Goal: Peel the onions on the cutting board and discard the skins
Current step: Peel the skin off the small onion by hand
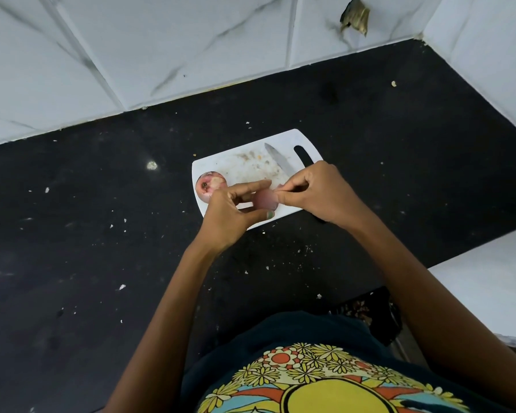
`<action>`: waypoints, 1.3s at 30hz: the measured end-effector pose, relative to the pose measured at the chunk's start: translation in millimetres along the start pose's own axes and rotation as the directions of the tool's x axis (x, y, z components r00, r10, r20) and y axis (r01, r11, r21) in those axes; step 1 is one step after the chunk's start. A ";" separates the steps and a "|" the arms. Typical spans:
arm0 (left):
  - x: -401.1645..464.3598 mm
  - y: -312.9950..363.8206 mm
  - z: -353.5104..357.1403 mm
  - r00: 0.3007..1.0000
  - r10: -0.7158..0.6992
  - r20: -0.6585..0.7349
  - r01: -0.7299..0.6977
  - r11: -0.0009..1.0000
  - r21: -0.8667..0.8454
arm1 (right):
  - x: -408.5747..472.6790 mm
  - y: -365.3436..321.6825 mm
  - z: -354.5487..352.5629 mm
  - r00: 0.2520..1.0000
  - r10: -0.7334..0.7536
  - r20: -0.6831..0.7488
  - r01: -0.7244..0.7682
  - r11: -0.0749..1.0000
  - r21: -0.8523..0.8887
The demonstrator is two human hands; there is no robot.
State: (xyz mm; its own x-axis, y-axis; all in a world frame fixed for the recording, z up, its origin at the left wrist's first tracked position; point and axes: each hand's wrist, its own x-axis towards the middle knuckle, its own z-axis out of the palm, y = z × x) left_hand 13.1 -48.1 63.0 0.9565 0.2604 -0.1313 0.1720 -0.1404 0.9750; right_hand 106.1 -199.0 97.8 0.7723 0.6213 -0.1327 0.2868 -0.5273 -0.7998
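Mid-frame: left hand (227, 211) holds onion (265, 200), right hand (316, 193) pinches its skin; thin skin may tear short, leaving bits stuck.

no legible text, labels, brands or numbers, flower-and-sun print on dark shirt (325, 380) carries no lettering

You are looking through one wide-angle camera worn on your head, tilted steeply down and forward. Your torso fills the lower middle of the frame and both forearms run up from there to mid-frame, so the view sits close above the work. The board (245, 162) lies just above centre on the dark counter (87, 234). The tiled wall (161, 49) crosses the top, slanting with the lens. No second view shares this scene.
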 end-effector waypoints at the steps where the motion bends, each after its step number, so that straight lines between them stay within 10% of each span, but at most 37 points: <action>1: -0.9 -0.3 0.6 1.000 0.002 0.001 -0.002 1.000 0.004 | -0.9 0.2 0.2 1.000 0.000 -0.004 0.000 1.000 -0.007; 21: -10.3 4.4 12.3 0.998 0.009 -0.063 -0.012 0.999 -0.048 | -19.2 8.9 20.5 0.967 -0.094 -0.236 0.140 0.973 0.185; 30: -11.4 2.5 19.6 0.995 0.029 -0.093 -0.033 0.999 -0.039 | -20.3 14.7 36.6 0.944 -0.146 -0.295 0.153 0.988 0.000; 39: -12.0 4.9 18.8 1.000 0.019 -0.022 -0.021 0.995 -0.096 | -15.6 20.0 35.5 0.981 0.138 -0.133 -0.100 0.961 0.259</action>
State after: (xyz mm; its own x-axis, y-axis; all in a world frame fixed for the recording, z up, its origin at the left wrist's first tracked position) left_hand 6.9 -69.9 66.0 0.9541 0.2790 -0.1089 0.1285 -0.0531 0.9903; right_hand 79.6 -198.7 63.1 0.8729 0.4598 -0.1632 0.0511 -0.4187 -0.9067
